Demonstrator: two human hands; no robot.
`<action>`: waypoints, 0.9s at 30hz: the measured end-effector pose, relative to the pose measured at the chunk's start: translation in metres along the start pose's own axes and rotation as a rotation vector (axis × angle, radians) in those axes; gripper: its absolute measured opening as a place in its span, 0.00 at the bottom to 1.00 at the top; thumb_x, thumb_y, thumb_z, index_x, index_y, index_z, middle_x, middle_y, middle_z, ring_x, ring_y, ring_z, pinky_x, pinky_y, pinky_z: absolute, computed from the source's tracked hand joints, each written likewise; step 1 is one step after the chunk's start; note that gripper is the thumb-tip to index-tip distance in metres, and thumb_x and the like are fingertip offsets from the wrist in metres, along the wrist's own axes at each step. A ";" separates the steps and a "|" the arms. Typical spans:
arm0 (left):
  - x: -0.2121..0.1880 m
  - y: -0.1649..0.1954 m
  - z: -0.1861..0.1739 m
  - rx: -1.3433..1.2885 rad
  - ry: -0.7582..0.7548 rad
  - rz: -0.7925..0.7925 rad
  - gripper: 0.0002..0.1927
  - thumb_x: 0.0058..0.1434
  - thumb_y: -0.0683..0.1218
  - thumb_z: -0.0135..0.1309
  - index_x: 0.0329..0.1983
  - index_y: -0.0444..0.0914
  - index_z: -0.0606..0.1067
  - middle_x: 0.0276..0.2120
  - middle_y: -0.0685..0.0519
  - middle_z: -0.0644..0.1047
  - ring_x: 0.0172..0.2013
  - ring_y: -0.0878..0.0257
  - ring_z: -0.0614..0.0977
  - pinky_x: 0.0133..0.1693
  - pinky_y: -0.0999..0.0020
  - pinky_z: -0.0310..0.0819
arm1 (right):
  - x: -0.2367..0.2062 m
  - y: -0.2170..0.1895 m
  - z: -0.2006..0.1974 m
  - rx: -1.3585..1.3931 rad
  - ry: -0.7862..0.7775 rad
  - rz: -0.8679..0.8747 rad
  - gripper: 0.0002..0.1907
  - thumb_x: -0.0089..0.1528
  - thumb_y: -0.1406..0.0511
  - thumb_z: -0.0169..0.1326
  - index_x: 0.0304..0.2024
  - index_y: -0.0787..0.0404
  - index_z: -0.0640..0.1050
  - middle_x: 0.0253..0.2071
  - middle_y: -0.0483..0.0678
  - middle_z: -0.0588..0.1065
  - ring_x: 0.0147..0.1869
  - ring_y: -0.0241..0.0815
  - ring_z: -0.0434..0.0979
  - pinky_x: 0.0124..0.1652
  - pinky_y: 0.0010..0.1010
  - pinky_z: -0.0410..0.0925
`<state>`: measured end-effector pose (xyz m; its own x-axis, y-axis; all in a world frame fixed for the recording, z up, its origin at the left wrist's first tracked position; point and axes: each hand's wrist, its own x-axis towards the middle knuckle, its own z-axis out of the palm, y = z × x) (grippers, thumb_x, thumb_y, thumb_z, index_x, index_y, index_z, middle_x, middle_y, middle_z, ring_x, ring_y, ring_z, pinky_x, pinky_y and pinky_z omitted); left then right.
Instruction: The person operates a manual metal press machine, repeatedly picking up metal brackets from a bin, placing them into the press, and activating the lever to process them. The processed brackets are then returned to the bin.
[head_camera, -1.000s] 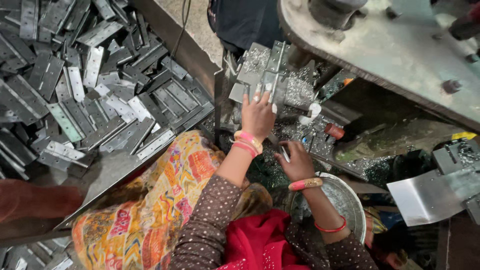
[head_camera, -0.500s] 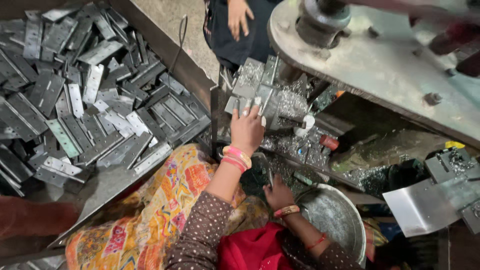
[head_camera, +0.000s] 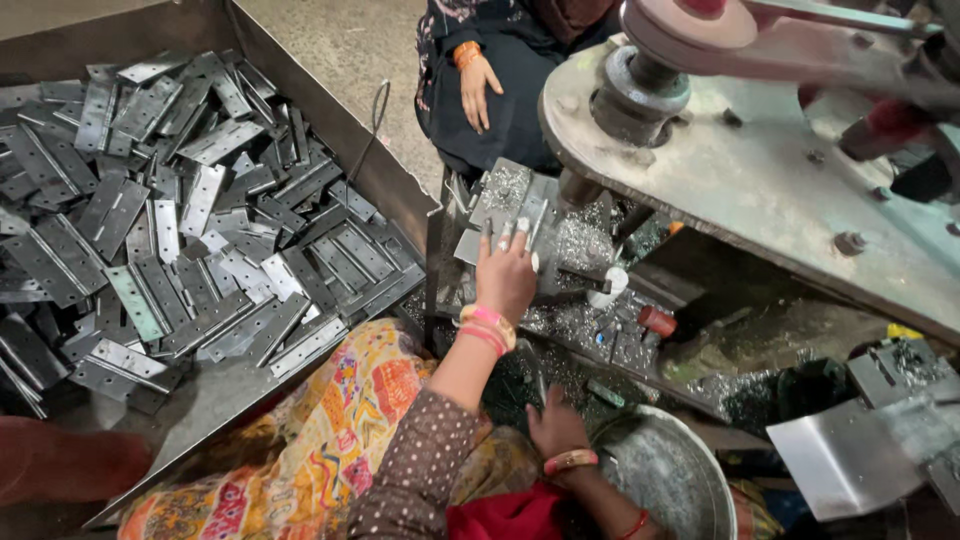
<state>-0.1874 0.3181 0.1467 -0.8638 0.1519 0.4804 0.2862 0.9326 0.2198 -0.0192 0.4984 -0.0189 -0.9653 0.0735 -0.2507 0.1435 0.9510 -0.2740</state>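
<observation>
Reaching up and away from the body, the left hand is flat on a grey metal plate that sits on the machine's lower shelf, fingers spread and pressing on top of it, so not curled round anything as far as I can see. That plate lies right under the fingertips and carries on past them, its long side running up and a bit to the right toward the post under the big steel machine table. Shiny metal shavings are scattered all over that spot. The right hand is way lower, close in by the rim of a round metal bowl, and honestly I can't tell if it's gripping something or just resting there, the fingers are in shadow. So the left one is clearly the closer hand to the plate, already touching it, while the right sits well apart from it. Off to the left there's a big tray heaped with flat hinge plates, none of them near either hand. Another person's hand rests on a dark lap at the top, not involved with the plate at all.
</observation>
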 end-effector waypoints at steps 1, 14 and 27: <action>-0.002 0.001 -0.003 -0.016 -0.006 -0.007 0.11 0.61 0.45 0.51 0.38 0.39 0.83 0.53 0.48 0.77 0.56 0.52 0.77 0.64 0.42 0.61 | -0.001 0.003 0.006 0.017 0.009 -0.043 0.34 0.64 0.49 0.53 0.59 0.67 0.60 0.32 0.66 0.78 0.38 0.70 0.80 0.38 0.56 0.73; 0.008 0.005 0.020 -0.058 0.070 0.005 0.09 0.61 0.45 0.52 0.34 0.40 0.83 0.56 0.49 0.77 0.54 0.52 0.77 0.62 0.42 0.63 | 0.018 -0.027 -0.093 0.028 -0.188 -0.071 0.35 0.59 0.47 0.62 0.51 0.67 0.66 0.40 0.65 0.79 0.45 0.66 0.81 0.44 0.52 0.73; -0.002 -0.004 0.042 -0.073 0.087 0.021 0.11 0.53 0.46 0.56 0.37 0.41 0.83 0.49 0.49 0.79 0.50 0.54 0.80 0.58 0.43 0.63 | 0.034 0.005 -0.051 -0.018 -0.115 -0.121 0.41 0.54 0.46 0.63 0.54 0.69 0.65 0.37 0.67 0.78 0.41 0.68 0.80 0.40 0.55 0.73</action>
<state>-0.2045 0.3278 0.1095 -0.8191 0.1387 0.5566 0.3356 0.9028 0.2688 -0.0620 0.5213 0.0187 -0.9437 -0.0755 -0.3222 0.0232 0.9561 -0.2920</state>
